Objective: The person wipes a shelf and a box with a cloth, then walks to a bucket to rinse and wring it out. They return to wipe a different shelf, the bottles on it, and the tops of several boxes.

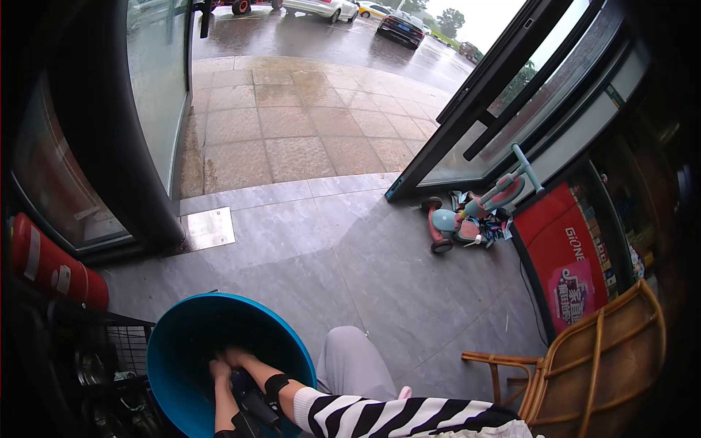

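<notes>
striped sleeve (409, 416) beside blue bucket (175, 365), left hand (219, 367) and right hand (236, 356) inside. cannot tell either grip's state. probably stiff, smooth bucket; hold by rim (232, 296).

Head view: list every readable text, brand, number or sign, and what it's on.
"GiONE": red display cabinet; the word may run on.
"家直": pink poster on that cabinet; its other characters are too blurred to read surely.
Too small or blurred: labels on the red cylinder, marks on the metal floor plate, number plate of the black car.
</notes>
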Tool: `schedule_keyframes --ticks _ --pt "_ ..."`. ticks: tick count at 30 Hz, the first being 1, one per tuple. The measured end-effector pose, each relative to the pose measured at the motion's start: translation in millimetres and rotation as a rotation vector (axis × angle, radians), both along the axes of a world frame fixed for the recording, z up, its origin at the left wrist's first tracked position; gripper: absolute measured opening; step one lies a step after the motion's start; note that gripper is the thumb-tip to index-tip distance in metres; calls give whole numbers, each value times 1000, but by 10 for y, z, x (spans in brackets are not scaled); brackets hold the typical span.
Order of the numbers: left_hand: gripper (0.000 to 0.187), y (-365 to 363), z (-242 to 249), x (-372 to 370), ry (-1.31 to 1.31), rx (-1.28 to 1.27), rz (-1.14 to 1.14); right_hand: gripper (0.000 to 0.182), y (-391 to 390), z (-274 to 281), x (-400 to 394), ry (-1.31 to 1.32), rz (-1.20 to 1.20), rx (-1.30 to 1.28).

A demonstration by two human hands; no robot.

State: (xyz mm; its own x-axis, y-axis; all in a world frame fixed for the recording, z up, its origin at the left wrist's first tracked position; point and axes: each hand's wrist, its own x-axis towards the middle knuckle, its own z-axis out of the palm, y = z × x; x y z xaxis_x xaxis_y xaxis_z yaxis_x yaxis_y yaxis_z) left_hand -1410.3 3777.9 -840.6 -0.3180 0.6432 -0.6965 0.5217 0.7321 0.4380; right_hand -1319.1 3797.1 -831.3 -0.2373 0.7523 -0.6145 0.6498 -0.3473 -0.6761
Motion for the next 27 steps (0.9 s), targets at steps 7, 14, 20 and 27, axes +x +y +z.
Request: schedule_keyframes --ticks 7,14,20,27 --pt "61 11 -157 -33 -32 -5 -83 44 39 -707 9 161 23 -6" --pt "60 -105 -564 -258 -290 207 491 41 85 -184 355 196 -247 -432" --pt "50 -13 -60 -114 -749 14 762 52 150 160 200 334 -297 -910" --pt "68 59 -80 -4 -316 -92 408 56 118 130 -1 258 -359 -644"
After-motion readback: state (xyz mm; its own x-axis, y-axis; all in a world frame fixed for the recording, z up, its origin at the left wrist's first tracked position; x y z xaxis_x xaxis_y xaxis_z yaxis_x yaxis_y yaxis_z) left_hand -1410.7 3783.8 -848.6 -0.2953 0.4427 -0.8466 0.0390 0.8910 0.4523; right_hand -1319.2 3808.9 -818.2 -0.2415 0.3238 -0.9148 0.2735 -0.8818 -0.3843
